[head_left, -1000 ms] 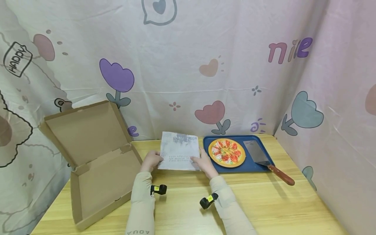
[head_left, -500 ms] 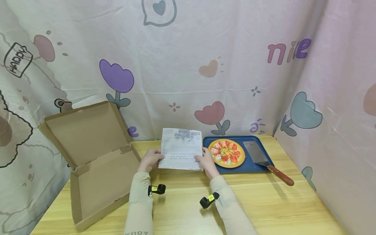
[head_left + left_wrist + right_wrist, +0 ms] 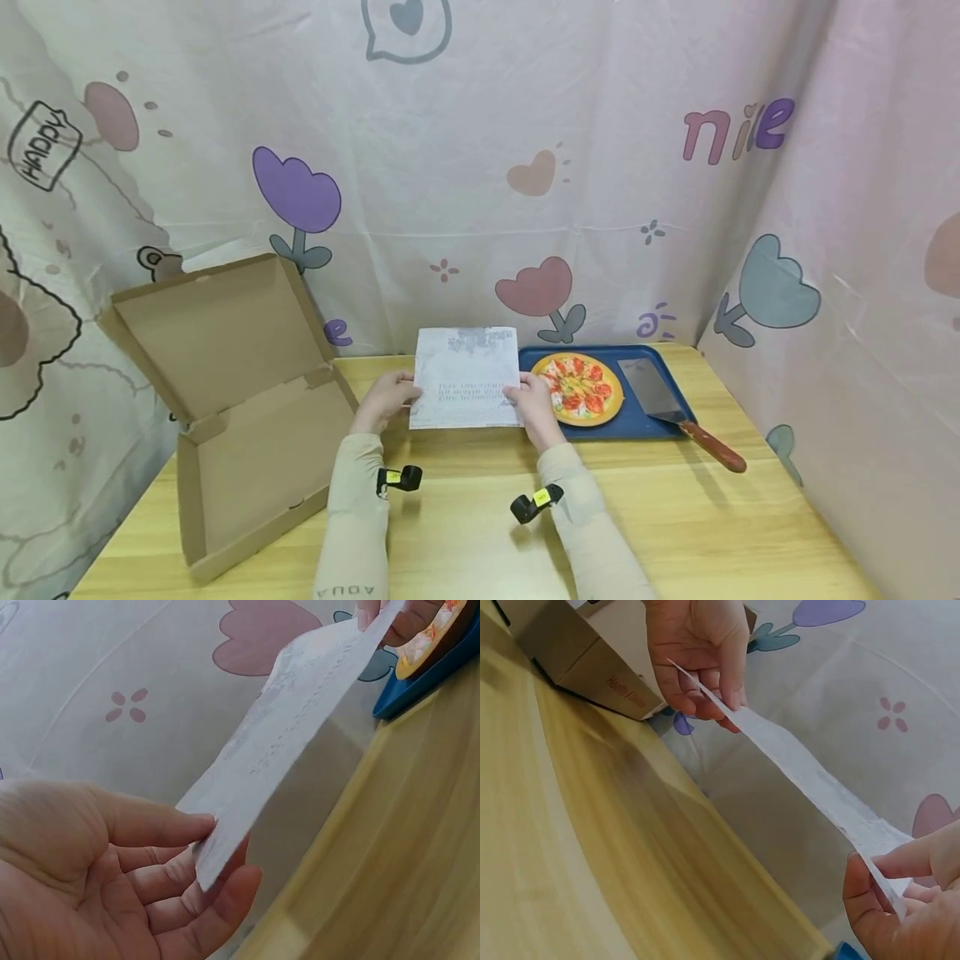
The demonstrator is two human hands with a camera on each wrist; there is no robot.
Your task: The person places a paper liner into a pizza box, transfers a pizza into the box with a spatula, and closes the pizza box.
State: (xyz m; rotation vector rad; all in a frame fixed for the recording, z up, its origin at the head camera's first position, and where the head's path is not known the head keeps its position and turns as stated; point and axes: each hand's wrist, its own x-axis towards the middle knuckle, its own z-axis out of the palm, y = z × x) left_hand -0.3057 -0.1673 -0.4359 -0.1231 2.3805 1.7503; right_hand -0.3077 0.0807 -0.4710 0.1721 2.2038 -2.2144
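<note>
A printed sheet of paper (image 3: 467,375), whitish with grey print, is held up above the table between both hands. My left hand (image 3: 386,400) pinches its left edge, thumb on the near face and fingers behind, as the left wrist view shows with the paper (image 3: 277,742) seen nearly edge-on. On the right edge, my right hand (image 3: 534,408) pinches it the same way; in the right wrist view that hand (image 3: 907,900) is at the lower right corner. Beside the right hand lies a pizza (image 3: 576,389) with a yellow rim, on a blue tray (image 3: 630,427).
At left stands an open cardboard pizza box (image 3: 262,475), its lid (image 3: 221,337) tilted up and back. A pizza server (image 3: 652,392) rests on the tray, its wooden handle (image 3: 712,447) sticking out past the front edge. A printed curtain (image 3: 450,167) hangs behind the wooden table (image 3: 465,533).
The paper has risen slightly and shifted a little to the right, with both hands still gripping it. Box, pizza and server have stayed in place.
</note>
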